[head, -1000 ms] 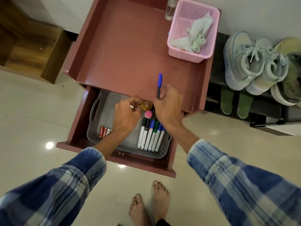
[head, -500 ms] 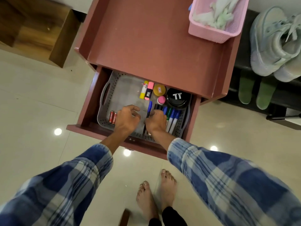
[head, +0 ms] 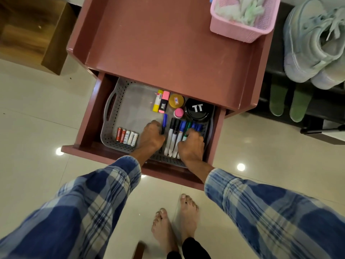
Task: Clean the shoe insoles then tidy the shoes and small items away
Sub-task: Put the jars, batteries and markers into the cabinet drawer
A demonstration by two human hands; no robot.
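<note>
**Here both hands are down in the drawer tray**

Nearest, two bare feet (head: 175, 219) stand on the pale floor tiles, with blue plaid sleeves (head: 97, 199) reaching forward from either side. Just ahead, the drawer (head: 89, 116) of a reddish cabinet is pulled out, and a grey perforated tray (head: 110, 113) sits inside it.

The left hand (head: 152, 136) is low in the tray. Its fingers are curled round the near end of a blue pen (head: 164, 121), which points away and lies just left of a row of markers (head: 173, 139). The right hand (head: 191, 144) is beside it, with bent fingers whose tips come down on the blue and green markers at the right of the row. Whether it grips any of them cannot be told.

A few batteries (head: 127, 138) lie side by side left of the left hand, apart from it. Farther back in the tray are a yellow highlighter (head: 157, 100), a pink highlighter (head: 164, 104), a round yellow tin (head: 176, 101), a small pink round thing (head: 178, 113) and a black round tin (head: 198, 110).

Beyond, a pink basket (head: 237, 32) of pale cloths stands on the cabinet top (head: 168, 43), at its far right corner. To the right, well apart from both hands, pale shoes (head: 313, 45) sit on a dark rack, and two green insoles (head: 278, 101) lean on the level below them.
</note>
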